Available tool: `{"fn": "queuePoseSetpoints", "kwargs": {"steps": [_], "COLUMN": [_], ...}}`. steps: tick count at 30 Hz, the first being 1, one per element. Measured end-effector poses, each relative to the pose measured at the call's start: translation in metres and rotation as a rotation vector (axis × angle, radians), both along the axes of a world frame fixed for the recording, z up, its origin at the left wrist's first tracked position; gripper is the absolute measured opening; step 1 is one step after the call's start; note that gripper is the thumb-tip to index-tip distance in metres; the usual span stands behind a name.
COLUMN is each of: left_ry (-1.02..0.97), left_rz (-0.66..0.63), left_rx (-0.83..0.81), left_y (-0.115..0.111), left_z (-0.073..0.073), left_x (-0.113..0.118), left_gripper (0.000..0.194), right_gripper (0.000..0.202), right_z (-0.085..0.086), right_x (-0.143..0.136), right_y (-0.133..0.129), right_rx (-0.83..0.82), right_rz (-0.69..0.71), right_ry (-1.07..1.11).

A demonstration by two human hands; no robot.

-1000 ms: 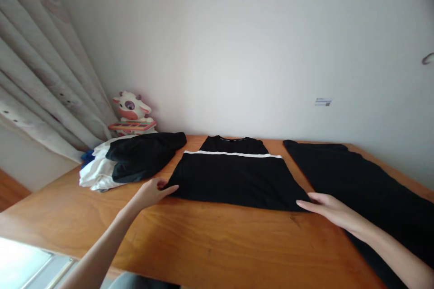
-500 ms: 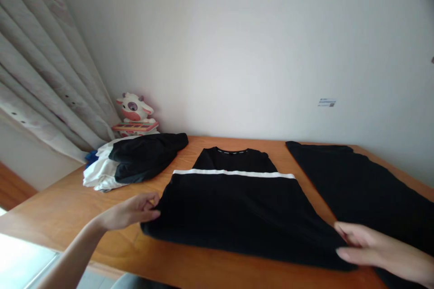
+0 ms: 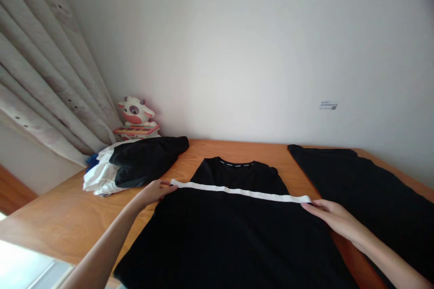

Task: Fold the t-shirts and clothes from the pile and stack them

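Observation:
A black shirt (image 3: 237,235) lies spread in front of me, its neckline (image 3: 233,164) toward the wall. Across it runs a white band (image 3: 244,193) along the edge of the upper black layer. My left hand (image 3: 156,192) is closed in a pinch on the left end of this band. At the band's right end, my right hand (image 3: 334,216) grips the cloth, thumb on top and fingers under the edge. Between the two hands the band is nearly straight, slanting slightly down to the right. The shirt's near part runs out of view at the bottom.
Another black garment (image 3: 366,198) lies flat on the right of the wooden table (image 3: 84,216). A heap of black and white clothes (image 3: 135,162) is at the back left, before a cow-shaped toy (image 3: 136,117). Curtains (image 3: 50,63) hang at the left; a wall (image 3: 237,54) stands behind.
Both hands have moved from the near corners of the black shirt up to the ends of the white band and grip there. The cloth now reaches further toward me, and the band sits lower.

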State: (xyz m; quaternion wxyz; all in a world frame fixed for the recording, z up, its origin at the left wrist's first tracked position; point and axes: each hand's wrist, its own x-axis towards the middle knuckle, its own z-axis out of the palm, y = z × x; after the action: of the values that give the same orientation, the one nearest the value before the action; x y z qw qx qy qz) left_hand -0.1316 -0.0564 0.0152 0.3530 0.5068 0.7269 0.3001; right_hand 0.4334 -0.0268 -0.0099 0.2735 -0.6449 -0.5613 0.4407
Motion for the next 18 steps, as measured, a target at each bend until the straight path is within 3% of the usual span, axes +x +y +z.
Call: {"fn": "queuePoseSetpoints", "kwargs": {"steps": [2, 5, 8, 10, 14, 16, 18], "left_ry": [-0.029, -0.064, -0.135, -0.23, -0.416, -0.397, -0.232], "left_rz": [-0.085, -0.204, -0.298, -0.328, -0.184, -0.079, 0.049], "left_rx": [-0.041, 0.064, 0.136, 0.132, 0.269, 0.403, 0.421], "left_y": [0.003, -0.006, -0.016, -0.01, 0.039, 0.072, 0.099], "left_z": [0.005, 0.019, 0.036, 0.047, 0.059, 0.056, 0.045], "left_x": [0.006, 0.008, -0.001, -0.009, -0.01, -0.001, 0.01], "left_gripper": [0.055, 0.047, 0.039, 0.036, 0.044, 0.052, 0.056], "right_gripper": [0.051, 0.046, 0.04, 0.04, 0.045, 0.042, 0.038], "right_z": [-0.003, 0.001, 0.02, 0.04, 0.076, 0.077, 0.064], "right_x": [0.001, 0.011, 0.025, 0.029, 0.016, 0.003, -0.008], "right_y": [0.001, -0.009, -0.019, -0.014, 0.03, 0.06, 0.083], "right_rx": [0.073, 0.164, 0.138, 0.13, 0.217, 0.324, 0.408], "right_rz": [0.02, 0.078, 0.196, 0.21, 0.093, -0.018, -0.084], "right_ry": [-0.007, 0.008, 0.096, 0.142, 0.201, 0.203, 0.141]}}
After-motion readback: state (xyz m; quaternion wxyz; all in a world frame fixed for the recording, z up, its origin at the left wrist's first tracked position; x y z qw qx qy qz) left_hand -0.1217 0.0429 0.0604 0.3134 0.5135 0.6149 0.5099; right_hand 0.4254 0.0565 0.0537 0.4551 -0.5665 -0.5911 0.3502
